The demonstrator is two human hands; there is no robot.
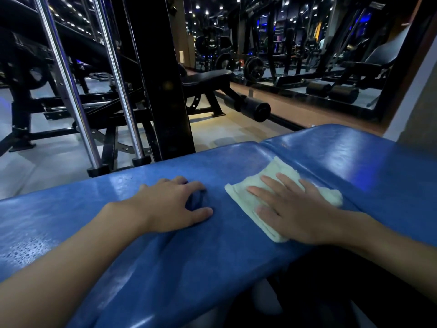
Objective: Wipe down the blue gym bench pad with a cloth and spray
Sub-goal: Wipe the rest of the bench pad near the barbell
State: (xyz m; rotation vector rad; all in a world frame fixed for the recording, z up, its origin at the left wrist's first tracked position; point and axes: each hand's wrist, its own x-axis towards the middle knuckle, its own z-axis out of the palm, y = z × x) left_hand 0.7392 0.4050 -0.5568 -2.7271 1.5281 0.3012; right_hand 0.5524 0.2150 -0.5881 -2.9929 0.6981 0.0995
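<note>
The blue bench pad point(146, 268) runs across the lower half of the head view, with a seam between its two sections near the upper right. A folded pale cloth point(241, 197) lies on the pad beside that seam. My right hand point(295, 209) presses flat on the cloth, fingers spread and pointing left. My left hand point(172, 204) rests on the bare pad to the left of the cloth, fingers curled with the tips on the surface, holding nothing. Wet droplets show on the pad at the far left. No spray bottle is in view.
A black machine upright point(160, 79) and chrome guide rods point(118, 79) stand just beyond the pad's far edge. A black bench point(208, 79) with a roller pad point(255, 110) sits further back. A wall mirror point(307, 55) lines the right side.
</note>
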